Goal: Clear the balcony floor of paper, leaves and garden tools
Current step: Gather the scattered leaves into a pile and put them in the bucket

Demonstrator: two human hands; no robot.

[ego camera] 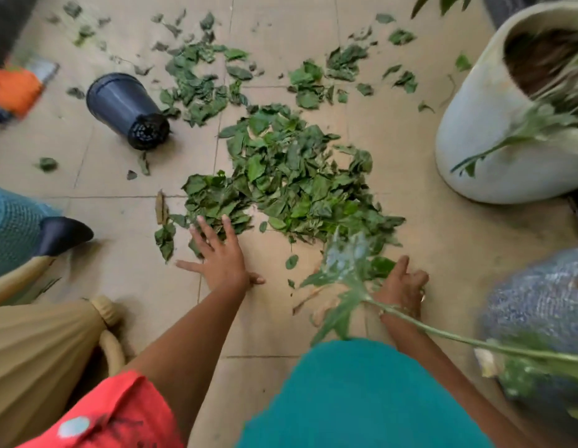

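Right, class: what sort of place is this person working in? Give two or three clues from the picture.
Probably a balcony or patio garden: beige floor tiles, a large whitish planter holding soil, a small black plastic pot lying on its side, and a heap of cut green leaves.

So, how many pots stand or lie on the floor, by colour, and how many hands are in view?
Black pot, lying on its side: 1
White pot, upright, with a plant: 1
Hands: 2 (left hand, right hand)
Total: 4
The teal shape at left and grey shape at right may be pots; I cannot tell.
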